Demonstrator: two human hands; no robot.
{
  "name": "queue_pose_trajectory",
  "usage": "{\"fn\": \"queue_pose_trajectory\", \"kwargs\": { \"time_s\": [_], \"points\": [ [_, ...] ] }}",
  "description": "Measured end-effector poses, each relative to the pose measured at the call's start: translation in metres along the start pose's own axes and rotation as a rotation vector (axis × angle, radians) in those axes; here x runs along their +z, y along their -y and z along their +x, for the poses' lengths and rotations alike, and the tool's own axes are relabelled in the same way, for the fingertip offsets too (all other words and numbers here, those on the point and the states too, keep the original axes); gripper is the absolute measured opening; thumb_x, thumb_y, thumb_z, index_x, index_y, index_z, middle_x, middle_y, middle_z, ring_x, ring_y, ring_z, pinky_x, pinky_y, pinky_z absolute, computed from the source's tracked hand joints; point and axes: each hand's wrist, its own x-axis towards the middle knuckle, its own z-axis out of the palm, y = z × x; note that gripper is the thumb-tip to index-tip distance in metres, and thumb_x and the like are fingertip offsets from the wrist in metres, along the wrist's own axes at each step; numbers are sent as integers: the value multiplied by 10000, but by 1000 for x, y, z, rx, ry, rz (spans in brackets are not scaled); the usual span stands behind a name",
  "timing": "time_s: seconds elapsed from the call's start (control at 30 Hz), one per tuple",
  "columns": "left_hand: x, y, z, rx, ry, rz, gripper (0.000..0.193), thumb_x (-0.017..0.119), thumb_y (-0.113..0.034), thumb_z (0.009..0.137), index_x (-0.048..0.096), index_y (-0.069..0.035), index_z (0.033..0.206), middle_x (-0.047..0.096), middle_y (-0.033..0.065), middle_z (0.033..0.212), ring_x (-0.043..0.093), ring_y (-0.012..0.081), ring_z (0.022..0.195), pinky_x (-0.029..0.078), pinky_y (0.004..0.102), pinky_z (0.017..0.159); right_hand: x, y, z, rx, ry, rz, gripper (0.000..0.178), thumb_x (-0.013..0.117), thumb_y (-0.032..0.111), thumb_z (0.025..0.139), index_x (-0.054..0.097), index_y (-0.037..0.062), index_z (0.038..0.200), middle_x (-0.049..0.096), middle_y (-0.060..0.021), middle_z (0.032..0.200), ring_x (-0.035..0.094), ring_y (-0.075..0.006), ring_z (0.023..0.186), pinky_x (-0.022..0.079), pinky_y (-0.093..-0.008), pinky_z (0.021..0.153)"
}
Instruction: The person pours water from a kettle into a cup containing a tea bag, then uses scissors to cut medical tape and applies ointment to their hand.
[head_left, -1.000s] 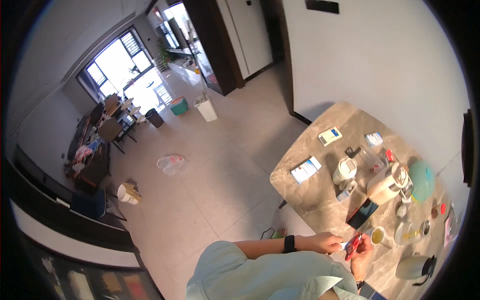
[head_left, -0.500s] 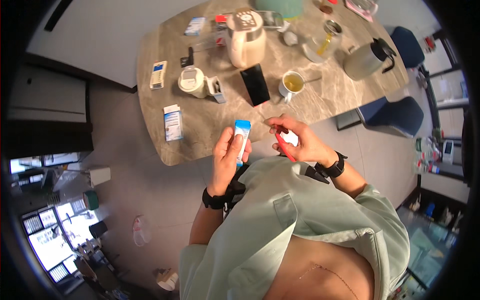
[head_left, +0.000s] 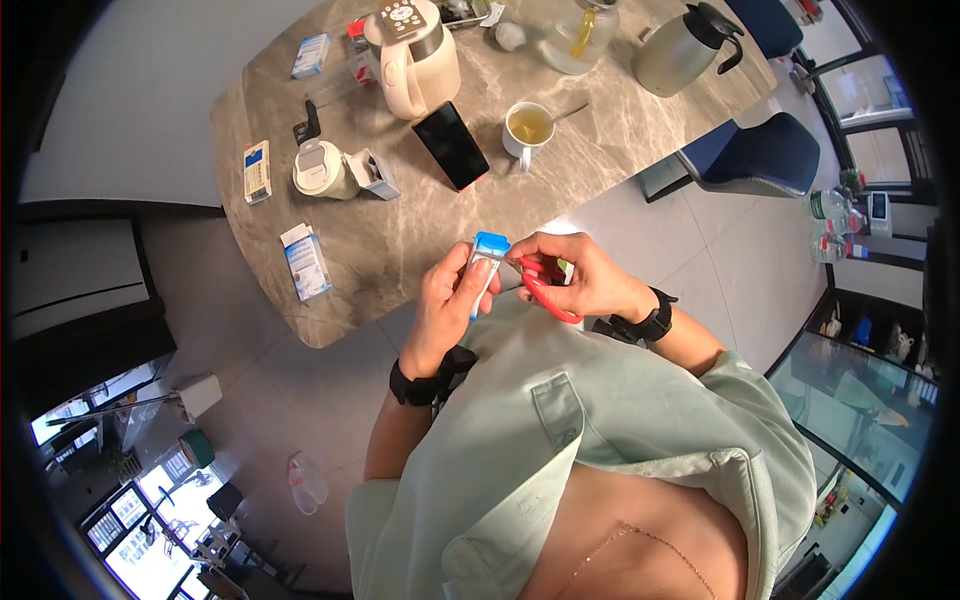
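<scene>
My left hand point(head_left: 450, 305) holds a small white packet with a blue top point(head_left: 486, 262) upright in front of my chest. My right hand point(head_left: 575, 275) grips red-handled scissors point(head_left: 545, 290), whose tip meets the packet just under its blue top. Both hands hover over the near edge of a grey marble table point(head_left: 400, 230). Both wrists wear black bands.
On the table stand a white mug of yellowish drink with a spoon point(head_left: 527, 128), a black phone point(head_left: 452, 145), a cream kettle point(head_left: 415, 50), a grey thermos jug point(head_left: 680, 50), a glass jar point(head_left: 580, 35) and small boxes point(head_left: 305, 262). A blue chair point(head_left: 760, 155) sits at the right.
The view swung from the far room down onto the table and hands. Since half a second ago the hands stay together, the scissors closing in on the packet's top.
</scene>
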Motion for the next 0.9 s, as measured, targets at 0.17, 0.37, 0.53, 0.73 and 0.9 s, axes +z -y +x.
{"fn": "queue_pose_trajectory", "kwargs": {
  "time_s": [0.17,0.37,0.53,0.73,0.9],
  "points": [
    [-4,-1,-1,21,7,-7,208,490,-215,935,572,-24,934,581,17,718,515,55,580,384,199,516,3,-8,0,-68,-1,-64,298,681,92,737,593,27,1014,559,-35,666,522,-122,565,433,-240,543],
    [-8,-2,-9,-70,47,6,217,497,-222,932,586,-25,908,588,19,711,517,55,576,383,201,510,6,3,9,-87,50,-104,243,696,113,729,605,26,937,526,-33,603,507,-132,507,421,-252,501],
    [-9,-4,-16,-77,-6,-11,229,500,-226,930,593,-26,868,576,14,674,507,54,554,376,196,496,6,-1,11,-81,118,-103,295,725,145,710,597,22,946,514,-25,593,481,-133,486,414,-258,488],
    [-8,-2,-21,-74,-53,-20,244,511,-238,926,600,-21,858,578,11,672,505,47,545,382,190,488,10,0,20,-51,164,-106,292,741,179,705,594,23,904,506,-31,567,501,-138,488,405,-257,473],
    [-13,-1,-24,-62,-50,-34,243,517,-236,924,604,-20,853,578,9,671,505,49,544,387,188,489,13,-2,22,-149,151,-136,272,731,136,716,585,7,905,492,-13,578,451,-99,484,367,-248,454]
  ]
}}
